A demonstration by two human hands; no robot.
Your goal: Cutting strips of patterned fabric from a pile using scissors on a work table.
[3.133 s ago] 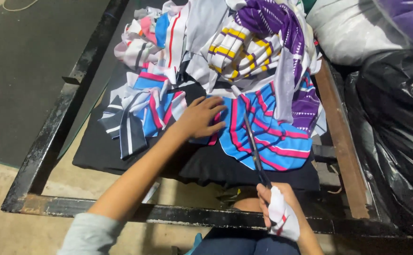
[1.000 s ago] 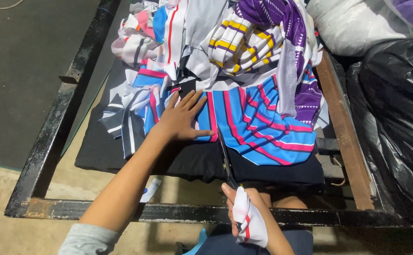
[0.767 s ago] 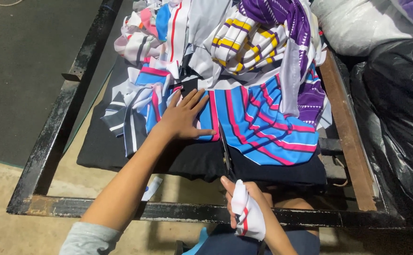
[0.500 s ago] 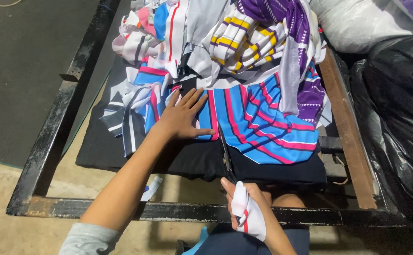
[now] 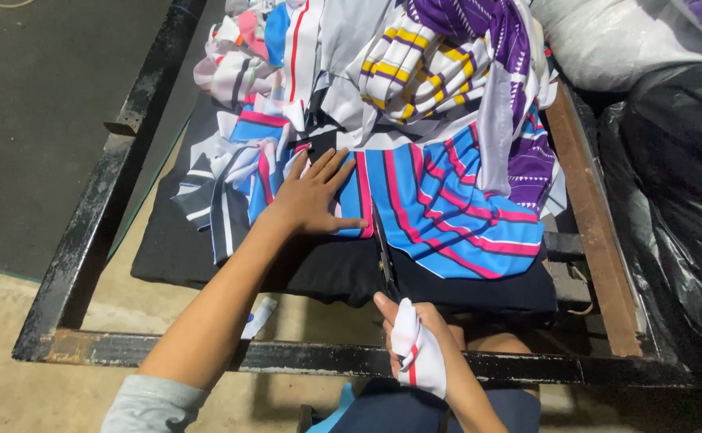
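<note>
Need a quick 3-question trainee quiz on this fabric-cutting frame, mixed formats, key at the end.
1. True or false: the left hand lies flat on the blue striped fabric.
2. What does the right hand hold? A) scissors B) a marker C) a tape measure
3. Fill in: the fabric lies on a dark pad inside a black metal ____.

Key: 1 true; 2 A, scissors, handles wrapped in white cloth; 3 frame.
</note>
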